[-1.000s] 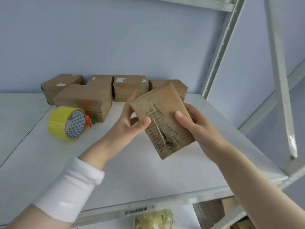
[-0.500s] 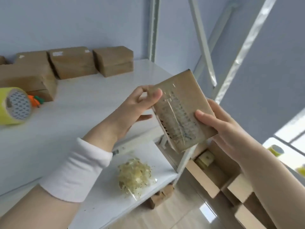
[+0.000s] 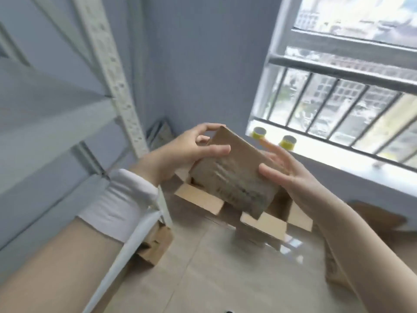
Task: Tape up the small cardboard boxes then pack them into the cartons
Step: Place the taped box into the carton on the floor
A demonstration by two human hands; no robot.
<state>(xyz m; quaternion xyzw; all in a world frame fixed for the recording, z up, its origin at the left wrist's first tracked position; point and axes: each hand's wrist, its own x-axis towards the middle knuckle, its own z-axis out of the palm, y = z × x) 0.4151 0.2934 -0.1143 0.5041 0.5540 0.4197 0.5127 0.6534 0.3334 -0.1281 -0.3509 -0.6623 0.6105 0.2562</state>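
A small brown cardboard box (image 3: 234, 170), its taped face toward me, hangs in the air between both hands. My left hand (image 3: 187, 152) grips its upper left end, thumb across the face and fingers curled over the top corner. My right hand (image 3: 286, 175) holds the right end, thumb on the face and fingers behind. Directly below the box on the floor stands an open carton (image 3: 198, 198) with its flaps spread out; the box hides most of its inside.
A white metal shelf post (image 3: 115, 82) and its leg (image 3: 162, 208) stand at the left, with a small cardboard box (image 3: 155, 245) beside the foot. Two yellow tape rolls (image 3: 259, 133) sit on the windowsill. More cardboard (image 3: 379, 218) lies at the right on the tiled floor.
My view has swung right, away from the shelf toward the floor and window. Both hands carried the box along and now hold it over the open carton.
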